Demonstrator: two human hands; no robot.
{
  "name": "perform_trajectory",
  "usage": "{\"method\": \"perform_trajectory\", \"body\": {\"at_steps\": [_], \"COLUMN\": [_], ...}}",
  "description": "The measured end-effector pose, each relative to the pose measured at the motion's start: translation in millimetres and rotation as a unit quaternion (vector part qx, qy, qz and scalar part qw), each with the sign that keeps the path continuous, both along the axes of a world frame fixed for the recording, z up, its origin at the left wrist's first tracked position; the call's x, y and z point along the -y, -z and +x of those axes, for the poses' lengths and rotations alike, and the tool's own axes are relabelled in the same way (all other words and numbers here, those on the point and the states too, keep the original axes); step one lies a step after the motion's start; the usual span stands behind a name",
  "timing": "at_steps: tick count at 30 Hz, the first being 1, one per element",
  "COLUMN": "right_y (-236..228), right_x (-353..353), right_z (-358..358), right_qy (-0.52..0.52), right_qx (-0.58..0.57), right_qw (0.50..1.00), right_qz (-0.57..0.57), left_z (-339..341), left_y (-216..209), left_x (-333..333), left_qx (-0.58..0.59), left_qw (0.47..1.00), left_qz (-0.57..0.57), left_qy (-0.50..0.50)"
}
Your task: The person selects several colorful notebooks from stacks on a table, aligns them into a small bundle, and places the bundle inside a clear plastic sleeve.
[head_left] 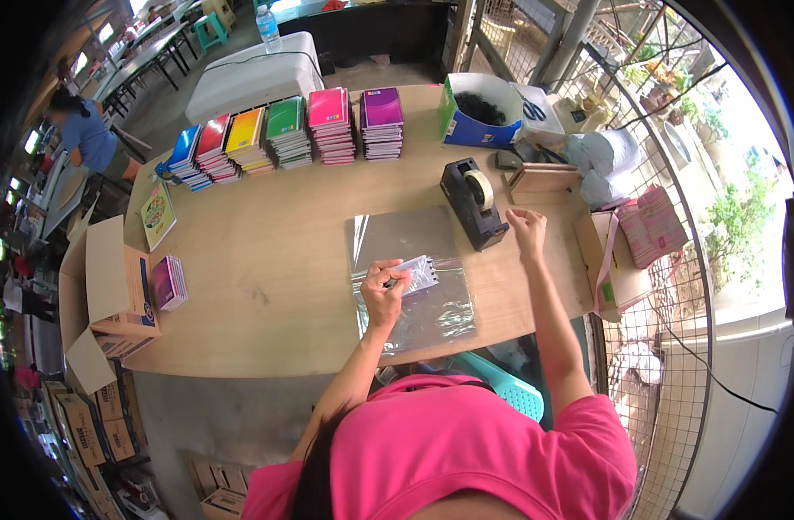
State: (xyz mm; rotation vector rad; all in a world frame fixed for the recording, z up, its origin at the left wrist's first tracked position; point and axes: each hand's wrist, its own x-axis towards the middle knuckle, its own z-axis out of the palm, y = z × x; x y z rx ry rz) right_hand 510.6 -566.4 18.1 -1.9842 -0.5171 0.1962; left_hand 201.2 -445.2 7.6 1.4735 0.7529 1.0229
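My left hand (383,293) is closed on a small spiral notebook (424,276) with a pale face up and dark coils along its right side. Beneath it, sheets of clear plastic film (405,234) lie flat on the table, shiny and creased near the front. A black tape dispenser (473,208) carrying a roll of tape stands beyond them to the right. Close by its front end, my right hand (527,230) is raised with the fingers curled together. Whatever they pinch is too small to make out.
Stacked notebooks in several colours, such as the purple stack (382,130), line the table's (267,225) far side. An open carton (111,277) and small purple notebooks (169,282) are at left. A blue-green box (481,108) and a brown box (605,260) edge the right.
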Motion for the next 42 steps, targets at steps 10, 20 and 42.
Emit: {"method": "perform_trajectory", "body": {"at_steps": [10, 20, 42], "right_y": [11, 92, -19], "right_x": [-12, 23, -18], "right_z": [23, -76, -238], "right_qy": [-0.061, 0.032, -0.051], "right_qx": [-0.135, -0.501, -0.117], "right_qw": [0.989, 0.833, 0.992], "right_qz": [-0.009, 0.231, -0.024], "left_z": [-6, -1, -16], "left_y": [2, 10, -5], "left_x": [1, 9, -15], "left_qx": [-0.018, 0.003, -0.109], "left_qw": [1.0, 0.995, 0.98], "left_qz": [0.018, 0.098, 0.127], "left_qy": [-0.011, -0.019, 0.109]}}
